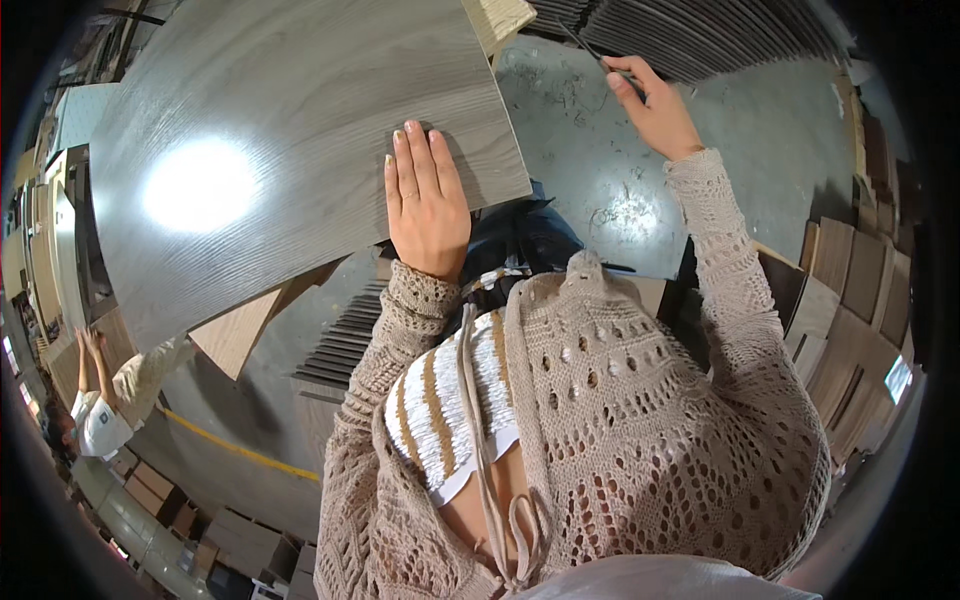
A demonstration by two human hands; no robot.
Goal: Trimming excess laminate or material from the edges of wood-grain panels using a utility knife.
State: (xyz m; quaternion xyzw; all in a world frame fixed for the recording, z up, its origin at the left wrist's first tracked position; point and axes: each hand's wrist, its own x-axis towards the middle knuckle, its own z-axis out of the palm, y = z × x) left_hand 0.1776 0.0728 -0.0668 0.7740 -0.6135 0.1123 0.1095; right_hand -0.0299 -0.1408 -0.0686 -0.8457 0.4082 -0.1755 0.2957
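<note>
left hand (427, 205) flat on a grey wood-grain board (320, 110), right hand (655, 110) out beyond its edge with a thin dark tool (585, 44)
the left hand lies palm down near the board's lower right corner, fingers straight, close together and pointing up and away, gripping nothing; the right arm reaches forward and outward, thumb and forefinger pinched on the tool, which slants up and left, apart from the board, its exact kind too small to tell; the board fills the upper left, with a bright glare (203, 187) hiding some of its grain; a pile of dark strips (700, 35) lies just beyond the right hand, scraps (570, 92) dot the grey floor (770, 120), more boards (845, 270) stand at the right, a pale wood piece (232, 335) pokes out below the board, and another person (105, 428) is at the far left
</note>
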